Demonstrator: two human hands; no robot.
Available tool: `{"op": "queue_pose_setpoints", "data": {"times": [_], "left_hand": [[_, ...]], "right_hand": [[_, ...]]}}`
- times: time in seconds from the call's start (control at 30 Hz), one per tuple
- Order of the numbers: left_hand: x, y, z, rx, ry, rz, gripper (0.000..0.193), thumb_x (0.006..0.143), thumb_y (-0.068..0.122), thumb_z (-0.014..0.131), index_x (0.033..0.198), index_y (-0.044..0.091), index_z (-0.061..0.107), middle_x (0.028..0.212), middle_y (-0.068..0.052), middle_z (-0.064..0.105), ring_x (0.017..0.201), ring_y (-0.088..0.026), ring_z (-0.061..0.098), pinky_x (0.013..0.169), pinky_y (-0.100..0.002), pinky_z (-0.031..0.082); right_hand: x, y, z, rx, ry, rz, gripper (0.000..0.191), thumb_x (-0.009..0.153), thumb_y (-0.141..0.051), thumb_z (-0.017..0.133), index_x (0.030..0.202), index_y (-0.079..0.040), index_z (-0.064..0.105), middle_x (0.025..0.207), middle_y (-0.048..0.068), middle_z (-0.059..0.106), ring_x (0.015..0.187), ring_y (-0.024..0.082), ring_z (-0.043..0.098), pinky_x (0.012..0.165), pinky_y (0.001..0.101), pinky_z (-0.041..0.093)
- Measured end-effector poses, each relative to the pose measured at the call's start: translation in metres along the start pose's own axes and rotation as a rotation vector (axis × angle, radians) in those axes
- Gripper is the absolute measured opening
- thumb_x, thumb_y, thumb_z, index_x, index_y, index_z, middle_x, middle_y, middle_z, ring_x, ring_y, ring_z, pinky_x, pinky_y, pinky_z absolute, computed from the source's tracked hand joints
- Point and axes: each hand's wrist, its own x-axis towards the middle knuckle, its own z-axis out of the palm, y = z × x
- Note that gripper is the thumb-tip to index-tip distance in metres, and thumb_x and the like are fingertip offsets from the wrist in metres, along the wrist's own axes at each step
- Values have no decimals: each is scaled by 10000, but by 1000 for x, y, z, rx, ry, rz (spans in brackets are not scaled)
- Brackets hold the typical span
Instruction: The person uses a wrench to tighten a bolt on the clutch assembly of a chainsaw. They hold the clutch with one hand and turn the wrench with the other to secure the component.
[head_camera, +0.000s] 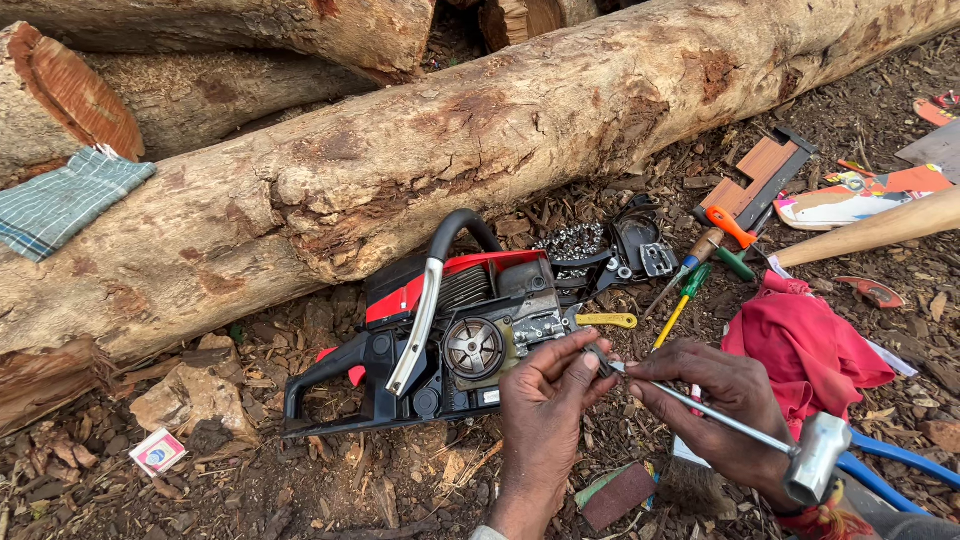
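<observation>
both hands are pinched together: left hand (545, 400) on a small metal part (597, 358), right hand (715, 395) on the t-handled wrench (740, 425), whose shaft runs back rightward.

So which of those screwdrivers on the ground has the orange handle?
The orange-handled screwdriver lies farthest back, by the wooden board. The green-and-yellow screwdriver lies closer to the hands, and the yellow-handled tool rests against the chainsaw.

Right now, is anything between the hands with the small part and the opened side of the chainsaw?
Nothing visible. The left hand pinches the small part right beside the chainsaw; the right hand brings the metal tool to it.
</observation>
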Motion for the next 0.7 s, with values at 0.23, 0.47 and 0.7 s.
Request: {"op": "queue_pose_setpoints", "data": {"times": [0.23, 0.47, 0.7], "left_hand": [[-2, -3, 1, -27, 6, -14, 273, 945, 28, 646, 1205, -40, 695, 1087, -153, 768, 966, -161, 767, 817, -276, 690], [0, -12, -1, 12, -2, 59, 253, 933, 10, 673, 1177, -39, 721, 1077, -174, 775, 920, -162, 766, 776, -265, 690], [-4, -9, 4, 9, -29, 11, 272, 938, 9, 657, 1202, -27, 711, 1078, -165, 766, 922, -169, 766, 786, -252, 685]], "right_hand": [[0, 1, 2, -8, -1, 10, 214, 782, -131, 814, 986, -70, 791, 862, 60, 788, 751, 141, 748, 618, 261, 596], [0, 4, 1, -9, 6, 33, 195, 781, -151, 821, 955, -69, 793, 851, 51, 796, 741, 134, 733, 604, 257, 591], [-1, 4, 1, 17, 35, 7, 185, 800, -156, 810, 959, -67, 784, 870, 51, 789, 736, 115, 770, 609, 247, 583]]}}
